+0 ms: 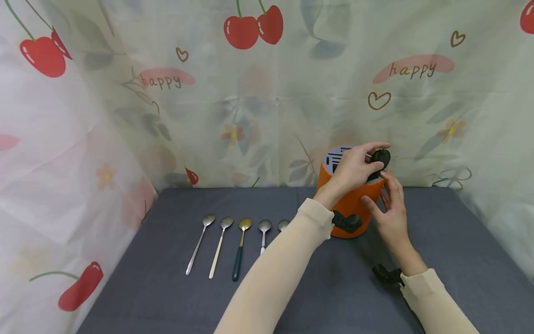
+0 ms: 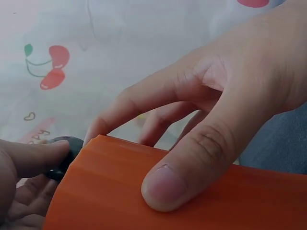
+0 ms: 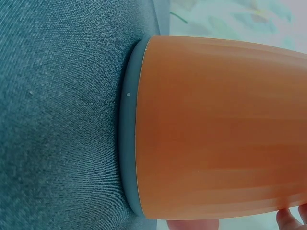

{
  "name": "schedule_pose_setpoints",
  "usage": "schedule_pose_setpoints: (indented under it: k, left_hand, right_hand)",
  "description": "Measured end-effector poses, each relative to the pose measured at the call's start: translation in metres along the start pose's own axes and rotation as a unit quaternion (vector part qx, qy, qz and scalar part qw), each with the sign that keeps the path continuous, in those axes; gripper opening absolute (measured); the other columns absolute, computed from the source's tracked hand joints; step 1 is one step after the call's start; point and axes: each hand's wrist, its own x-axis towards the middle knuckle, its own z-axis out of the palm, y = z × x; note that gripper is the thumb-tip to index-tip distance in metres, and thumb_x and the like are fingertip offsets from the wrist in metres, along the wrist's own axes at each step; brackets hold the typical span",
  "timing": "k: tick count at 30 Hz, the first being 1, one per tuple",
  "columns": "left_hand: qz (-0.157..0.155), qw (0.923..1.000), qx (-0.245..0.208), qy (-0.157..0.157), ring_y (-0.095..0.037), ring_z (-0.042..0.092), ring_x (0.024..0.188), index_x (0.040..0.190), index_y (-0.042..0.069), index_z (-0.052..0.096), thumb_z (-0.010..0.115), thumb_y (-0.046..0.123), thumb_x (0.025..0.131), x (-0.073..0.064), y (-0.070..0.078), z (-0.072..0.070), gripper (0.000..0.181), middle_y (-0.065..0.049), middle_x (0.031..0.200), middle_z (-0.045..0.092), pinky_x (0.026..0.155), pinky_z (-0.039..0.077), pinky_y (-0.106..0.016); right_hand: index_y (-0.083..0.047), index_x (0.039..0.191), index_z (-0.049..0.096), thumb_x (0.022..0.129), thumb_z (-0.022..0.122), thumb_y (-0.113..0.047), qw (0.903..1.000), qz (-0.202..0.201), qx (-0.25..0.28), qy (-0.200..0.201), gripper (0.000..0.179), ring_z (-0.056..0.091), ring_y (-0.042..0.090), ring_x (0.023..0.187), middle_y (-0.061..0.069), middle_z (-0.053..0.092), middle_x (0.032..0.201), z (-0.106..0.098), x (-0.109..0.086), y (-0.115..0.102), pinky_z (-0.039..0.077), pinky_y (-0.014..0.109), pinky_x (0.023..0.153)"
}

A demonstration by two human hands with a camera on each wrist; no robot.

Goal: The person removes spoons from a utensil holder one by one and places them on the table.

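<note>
An orange knife block, a round holder with a slotted grey top, stands upright at the back right of the table. Over its right rim my left hand pinches a black utensil with a rounded end; its lower part is hidden by the fingers and the rim. In the left wrist view the thumb lies across this dark rounded end. My right hand holds the block's right side, thumb on the orange wall and fingers reaching round toward the rim.
Several spoons lie in a row left of the block, among them a gold spoon with a dark green handle and a cream-handled spoon. My left forearm covers the row's right end. A printed curtain hangs behind the grey tablecloth.
</note>
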Motion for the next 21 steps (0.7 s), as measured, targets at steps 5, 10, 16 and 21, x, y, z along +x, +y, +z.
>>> schedule_pose_setpoints:
  k: [5, 10, 16, 21]
  left_hand:
    - [0.012, 0.9946, -0.09, 0.052, -0.002, 0.064, 0.097, 0.138, 0.022, 0.068, 0.074, 0.013, 0.098, -0.004, -0.003, -0.004, 0.041, 0.004, 0.116, 0.067, 0.078, 0.053, -0.012]
    - [0.054, 0.9795, -0.173, 0.087, -0.006, 0.067, 0.091, 0.133, 0.012, 0.069, 0.076, 0.008, 0.096, -0.007, -0.006, -0.013, 0.038, -0.006, 0.11, 0.07, 0.082, 0.055, -0.015]
    - [0.086, 0.9662, -0.216, 0.111, -0.008, 0.071, 0.088, 0.131, 0.008, 0.069, 0.076, 0.005, 0.095, -0.014, 0.0, -0.032, 0.038, -0.011, 0.108, 0.072, 0.084, 0.058, -0.019]
    - [0.111, 0.9488, -0.264, 0.133, -0.016, 0.073, 0.089, 0.131, 0.004, 0.068, 0.077, 0.001, 0.093, -0.025, 0.011, -0.053, 0.039, -0.015, 0.108, 0.072, 0.083, 0.06, -0.026]
  right_hand:
    - [-0.015, 0.161, 0.039, 0.096, 0.071, 0.005, 1.0, 0.003, -0.001, -0.001, 0.075, 0.031, 0.026, 0.152, 0.002, 0.028, 0.166, 0.002, 0.0, -0.007, 0.025, 0.055, 0.125]
    - [-0.006, 0.159, 0.038, 0.097, 0.068, 0.006, 1.0, -0.002, 0.006, -0.002, 0.069, 0.031, 0.024, 0.151, 0.014, 0.027, 0.165, 0.004, -0.002, -0.03, 0.024, 0.06, 0.123]
    - [-0.005, 0.158, 0.039, 0.097, 0.068, 0.006, 1.0, 0.0, 0.004, 0.0, 0.069, 0.032, 0.023, 0.15, 0.015, 0.029, 0.164, 0.004, -0.003, -0.043, 0.025, 0.06, 0.123]
    - [-0.009, 0.159, 0.04, 0.098, 0.068, 0.005, 1.0, 0.003, 0.006, 0.003, 0.069, 0.033, 0.021, 0.15, 0.009, 0.031, 0.164, 0.004, -0.003, -0.041, 0.024, 0.056, 0.125]
